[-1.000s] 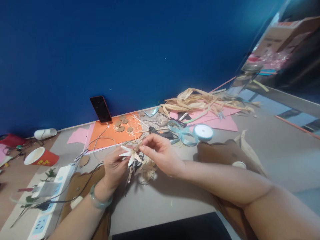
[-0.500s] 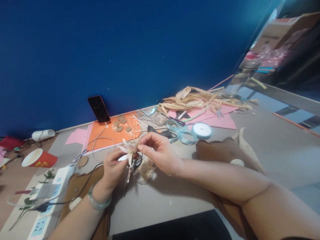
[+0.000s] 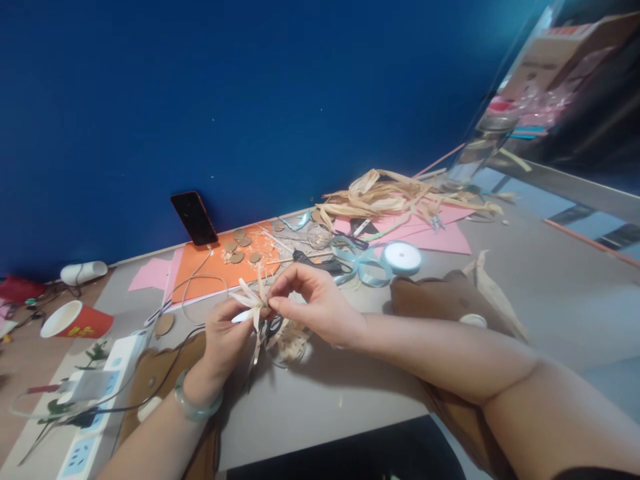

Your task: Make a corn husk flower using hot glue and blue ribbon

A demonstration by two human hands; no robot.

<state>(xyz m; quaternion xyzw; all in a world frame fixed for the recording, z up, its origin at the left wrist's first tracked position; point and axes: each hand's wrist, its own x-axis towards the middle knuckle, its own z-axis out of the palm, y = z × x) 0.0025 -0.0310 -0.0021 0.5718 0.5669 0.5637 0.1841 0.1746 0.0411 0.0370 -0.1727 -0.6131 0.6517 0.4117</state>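
A pale flower of dried corn husk strips (image 3: 254, 303) is held over the table between my two hands. My left hand (image 3: 226, 335) is closed around its base, with a bangle on the wrist. Thumb and fingertips of my right hand (image 3: 313, 303) pinch together at the flower's right side, on one of its strips. Below and behind it lie dark-handled scissors (image 3: 273, 327), partly hidden. Beneath my right hand sits a clear round dish (image 3: 287, 350) with loose husk pieces.
A phone (image 3: 194, 218) leans on the blue wall behind orange paper (image 3: 205, 272) with wooden discs. Blue ribbon (image 3: 375, 270), a ribbon spool (image 3: 401, 257) and a husk pile (image 3: 380, 193) lie behind my right hand. At left are a red cup (image 3: 90, 320) and power strip (image 3: 95, 407).
My right fingertips have shifted slightly left and down along the flower, and its strips look more spread. The whole view has moved a little.
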